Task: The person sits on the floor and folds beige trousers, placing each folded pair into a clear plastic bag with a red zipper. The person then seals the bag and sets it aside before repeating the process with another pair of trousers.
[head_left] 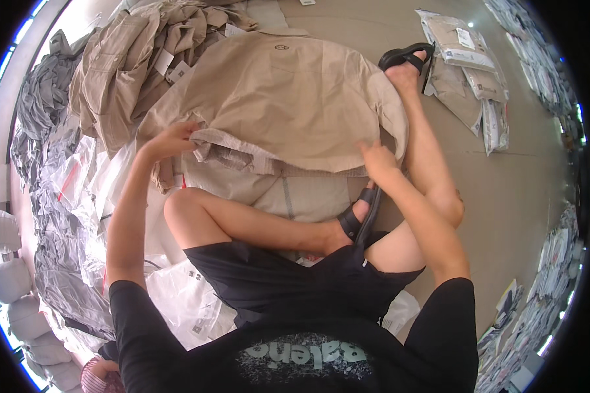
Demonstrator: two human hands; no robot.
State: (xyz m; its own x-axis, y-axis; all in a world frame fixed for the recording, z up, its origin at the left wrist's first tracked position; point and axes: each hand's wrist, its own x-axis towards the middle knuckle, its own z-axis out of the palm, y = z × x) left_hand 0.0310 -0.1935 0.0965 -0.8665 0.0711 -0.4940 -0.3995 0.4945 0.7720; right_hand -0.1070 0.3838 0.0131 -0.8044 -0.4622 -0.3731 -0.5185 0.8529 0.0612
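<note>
A beige jacket [295, 98] lies spread out in front of me, back side up, its collar away from me and a small dark emblem below the collar. At the left end of its hem, my left hand [172, 140] is closed on the cloth, and the ribbed inner edge curls up beside the fingers. My right hand [379, 160] is over the hem's right end, next to the sleeve. Its fingertips are smeared by motion, so their grip is unclear. Under the near edge lies more pale beige fabric [308, 198].
Beige garments with tags [121, 69] are heaped at the far left, beside grey garments [49, 98]. Clear plastic bags [187, 304] lie by my left knee. Packed garments in clear bags [462, 49] rest on the floor at the far right. My sandalled feet flank the jacket's right side.
</note>
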